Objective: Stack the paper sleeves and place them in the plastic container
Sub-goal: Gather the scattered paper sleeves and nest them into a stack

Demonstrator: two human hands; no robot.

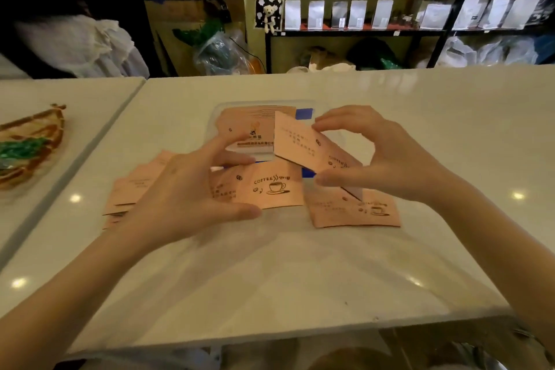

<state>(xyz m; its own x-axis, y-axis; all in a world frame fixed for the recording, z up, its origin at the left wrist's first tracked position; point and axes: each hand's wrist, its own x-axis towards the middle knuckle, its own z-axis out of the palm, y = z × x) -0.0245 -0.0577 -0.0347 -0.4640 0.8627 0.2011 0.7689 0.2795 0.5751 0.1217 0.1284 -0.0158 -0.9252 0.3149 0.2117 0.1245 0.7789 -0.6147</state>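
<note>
Pinched in the right hand (387, 156), a tilted paper sleeve (303, 144) hangs over the plastic container (345, 141); left hand (186, 189) grips another sleeve (270, 189).

Left hand (192, 198) and right hand (387, 156): bare, no rings, watch or gloves. Forearms bare to frame edge; no sleeves visible. Fingernails short, unpainted.

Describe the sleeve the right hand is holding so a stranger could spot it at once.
Start at the white counter and find the clear plastic container at its middle. Just in front, the right hand pinches one pink paper sleeve. Unlike the others lying flat, it is lifted and tilted.
</note>
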